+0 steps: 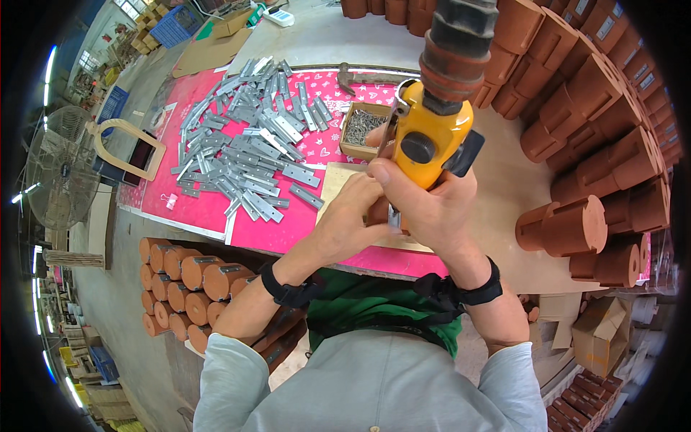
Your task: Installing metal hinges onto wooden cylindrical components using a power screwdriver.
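My right hand (435,205) is wrapped around the lower part of a yellow power tool (448,129) with a black round knob. A dusty, ribbed dark column (461,50) rises from the tool toward the top edge. Close beside it, my left hand (349,216) has its fingers closed on a reddish-brown part (378,210), mostly hidden between my hands. A narrow metal strip (394,218) shows on that part. Just beyond my hands stands an open cardboard box of small screws (363,124). A fingertip shows at its right edge.
Many grey metal plates (252,151) lie heaped on the pink table cover (270,234) at left. A hammer (374,77) lies behind the box. Brown cylinders (565,227) are stacked at right; more cylinders (198,273) sit below the table's left edge. A fan (63,165) stands far left.
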`<act>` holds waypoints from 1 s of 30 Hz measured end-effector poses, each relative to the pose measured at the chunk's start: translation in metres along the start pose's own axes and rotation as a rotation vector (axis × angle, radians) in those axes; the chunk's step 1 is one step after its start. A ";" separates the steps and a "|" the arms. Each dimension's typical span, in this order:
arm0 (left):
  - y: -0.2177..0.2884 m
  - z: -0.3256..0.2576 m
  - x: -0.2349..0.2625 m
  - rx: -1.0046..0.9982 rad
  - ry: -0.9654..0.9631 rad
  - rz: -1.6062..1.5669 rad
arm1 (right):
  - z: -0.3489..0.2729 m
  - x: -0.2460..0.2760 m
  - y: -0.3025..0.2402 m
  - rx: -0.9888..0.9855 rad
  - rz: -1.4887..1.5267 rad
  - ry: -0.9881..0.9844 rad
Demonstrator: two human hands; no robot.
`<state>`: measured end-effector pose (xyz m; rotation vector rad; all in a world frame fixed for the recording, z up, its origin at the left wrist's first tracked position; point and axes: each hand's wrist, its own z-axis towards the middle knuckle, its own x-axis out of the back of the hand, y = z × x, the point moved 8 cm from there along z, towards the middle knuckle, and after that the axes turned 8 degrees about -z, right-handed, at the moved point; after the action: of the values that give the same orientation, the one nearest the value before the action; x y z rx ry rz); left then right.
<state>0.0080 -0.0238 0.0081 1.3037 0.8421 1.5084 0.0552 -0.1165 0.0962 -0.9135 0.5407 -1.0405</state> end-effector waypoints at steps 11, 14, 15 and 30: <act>-0.030 0.009 -0.013 0.033 -0.188 -0.005 | -0.001 -0.006 -0.004 0.048 -0.048 -0.025; -0.032 0.011 -0.013 0.018 -0.202 0.039 | -0.001 -0.002 -0.006 0.002 -0.015 0.015; -0.033 0.011 -0.013 0.013 -0.208 0.038 | -0.001 0.000 -0.007 0.011 -0.022 0.034; -0.020 0.013 -0.011 -0.070 -0.195 0.113 | -0.007 0.001 0.010 -0.028 -0.025 -0.025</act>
<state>0.0244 -0.0291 -0.0115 1.4394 0.5943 1.4557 0.0550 -0.1180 0.0842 -0.9587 0.5252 -1.0456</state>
